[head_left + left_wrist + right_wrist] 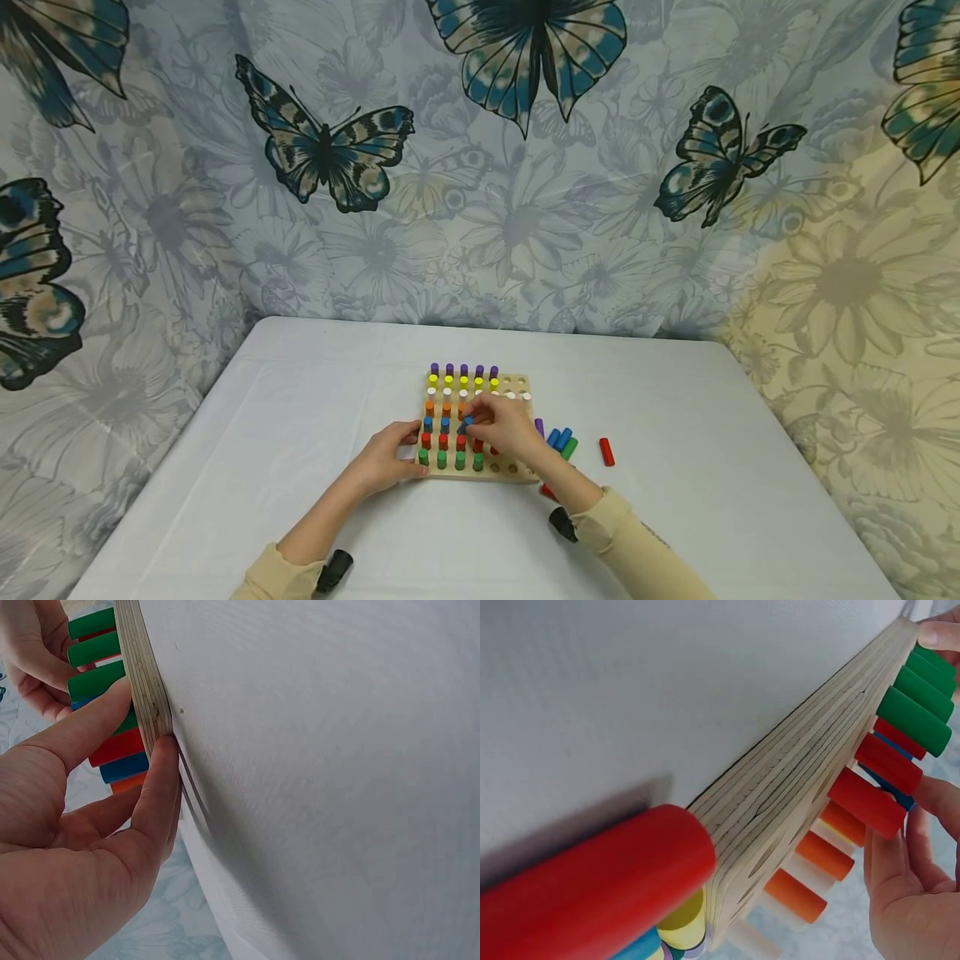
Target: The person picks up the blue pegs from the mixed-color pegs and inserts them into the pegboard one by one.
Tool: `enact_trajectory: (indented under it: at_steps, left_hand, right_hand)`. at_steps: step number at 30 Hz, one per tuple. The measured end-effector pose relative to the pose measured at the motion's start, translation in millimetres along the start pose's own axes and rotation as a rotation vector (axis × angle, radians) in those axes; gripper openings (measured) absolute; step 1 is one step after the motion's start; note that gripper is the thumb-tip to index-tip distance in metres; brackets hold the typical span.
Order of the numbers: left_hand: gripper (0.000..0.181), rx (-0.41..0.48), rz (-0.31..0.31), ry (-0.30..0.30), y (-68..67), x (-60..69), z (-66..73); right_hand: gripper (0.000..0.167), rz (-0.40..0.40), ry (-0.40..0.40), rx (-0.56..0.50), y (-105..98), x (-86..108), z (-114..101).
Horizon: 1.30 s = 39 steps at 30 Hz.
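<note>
A wooden pegboard [472, 478] lies on the white table, with rows of purple, yellow, white, orange, blue, red and green pegs standing in it. My left hand [386, 458] grips the board's near left corner; in the left wrist view its thumb lies by a green peg [96, 681] and a finger presses the board's side [146, 682]. Over the blue row, my right hand [504, 423] pinches a blue peg [467, 422] between thumb and fingers. That peg is partly hidden behind red pegs [866, 802] in the right wrist view. Bare holes show at the board's right side.
Right of the board lie loose pegs: purple [539, 427], blue [565, 437], green [570, 448] and red [607, 452]. Another red peg [549, 492] is partly under the right forearm. Black devices [335, 571] sit at both wrists. A butterfly-patterned wall covering [480, 250] stands behind the table.
</note>
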<state>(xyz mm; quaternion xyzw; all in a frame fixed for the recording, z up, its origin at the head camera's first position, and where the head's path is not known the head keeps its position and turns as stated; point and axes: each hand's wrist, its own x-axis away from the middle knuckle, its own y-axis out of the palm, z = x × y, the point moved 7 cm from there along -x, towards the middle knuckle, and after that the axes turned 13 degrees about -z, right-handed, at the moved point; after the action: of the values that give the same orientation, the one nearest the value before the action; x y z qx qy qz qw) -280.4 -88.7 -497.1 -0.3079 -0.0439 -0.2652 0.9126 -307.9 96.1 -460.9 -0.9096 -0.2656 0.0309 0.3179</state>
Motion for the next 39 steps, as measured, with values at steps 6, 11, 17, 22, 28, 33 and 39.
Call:
enact_trajectory:
  at_steps: [6,11,17,22,28,33,39]
  left_hand:
    - [0.077,0.003,0.001,0.008,-0.2,0.3,0.3]
    - [0.077,0.003,0.006,0.006,-0.9,0.2,0.7]
    - [0.077,0.001,0.005,0.002,-0.6,-0.7,0.0]
    - [0.077,0.009,-0.002,0.005,0.5,-0.7,-0.8]
    - [0.077,0.006,0.001,0.006,-0.1,-0.4,-0.1]
    - [0.077,0.003,0.002,0.004,-0.5,-0.2,0.9]
    - [0.077,0.011,-0.001,0.006,0.3,0.4,1.2]
  right_hand:
    - [0.015,-0.008,0.007,0.022,2.5,-2.9,1.0]
    - [0.015,-0.016,-0.002,0.031,3.6,-4.1,0.9]
    - [0.015,-0.025,-0.012,0.031,5.0,-5.3,0.3]
    - [0.015,-0.024,-0.019,0.029,6.2,-6.0,0.2]
    - [0.015,-0.026,-0.028,0.042,6.9,-6.5,-0.7]
    - [0.014,-0.031,-0.034,0.044,7.1,-6.4,-0.7]
    - [0.014,-0.038,-0.048,0.061,8.6,-6.1,1.1]
